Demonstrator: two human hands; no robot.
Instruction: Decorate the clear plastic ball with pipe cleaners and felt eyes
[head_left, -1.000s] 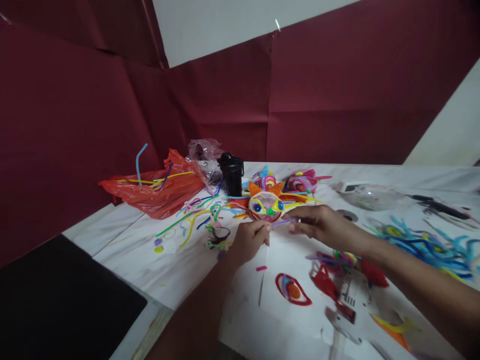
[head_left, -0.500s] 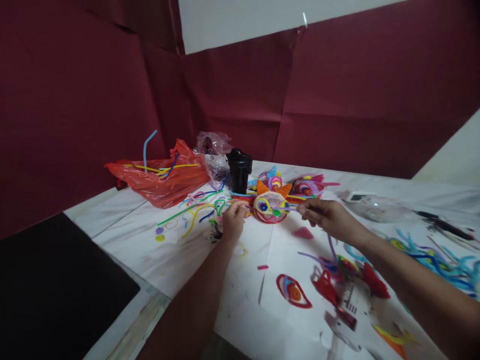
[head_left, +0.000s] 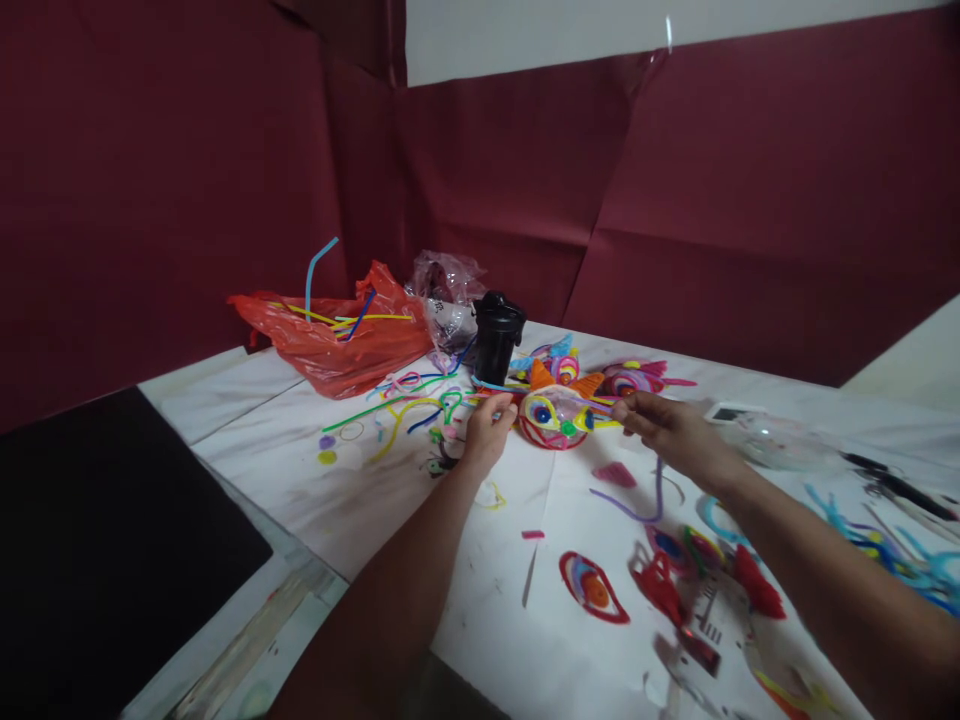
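A round craft face [head_left: 556, 416] with orange ears, blue-and-yellow eyes and a red mouth lies on the white table [head_left: 360, 500]. My left hand [head_left: 489, 432] is at its left edge with fingers curled, touching it. My right hand [head_left: 664, 424] is just right of the face and pinches a thin purple pipe cleaner [head_left: 637, 498] that hangs down and curls over the table. A black cup [head_left: 496, 338] stands just behind the face.
An orange plastic bag [head_left: 334, 340] with pipe cleaners lies at the back left, and loose coloured pipe cleaners [head_left: 405, 400] lie beside it. A red eye-shaped piece [head_left: 591, 586], red bits and a glue gun [head_left: 701, 640] lie near the front. Blue pipe cleaners [head_left: 885, 530] lie at the right. A black mat [head_left: 105, 520] is left.
Both hands moved away from me, from the open table up to the craft face. The purple pipe cleaner, held level between both hands before, now hangs from my right hand alone.
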